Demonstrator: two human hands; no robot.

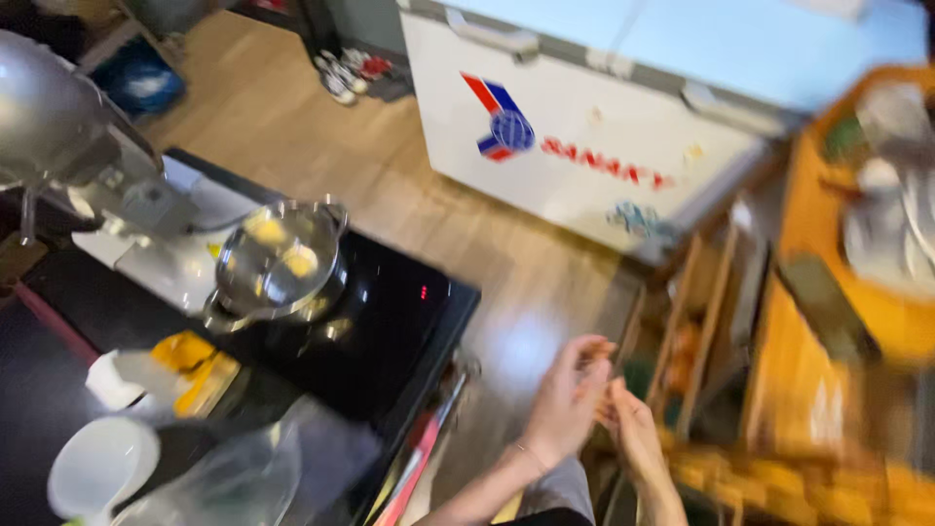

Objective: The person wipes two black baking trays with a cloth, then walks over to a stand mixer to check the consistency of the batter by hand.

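Wooden floor under two hands that meet low in the picture.

Left hand and right hand touch, fingers loosely together, holding nothing I can make out. Left of them sits a black stove top with a shiny pot. Far up, a white freezer box.

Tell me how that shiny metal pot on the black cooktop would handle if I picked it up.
The metal pot looks rigid, so it should hold its shape. It has side handles, so gripping both would probably keep it level. Yellowish pieces sit inside, apparently loose, so tilting could shift them. Its polished surface may be slippery, and the cooktop may let it slide.
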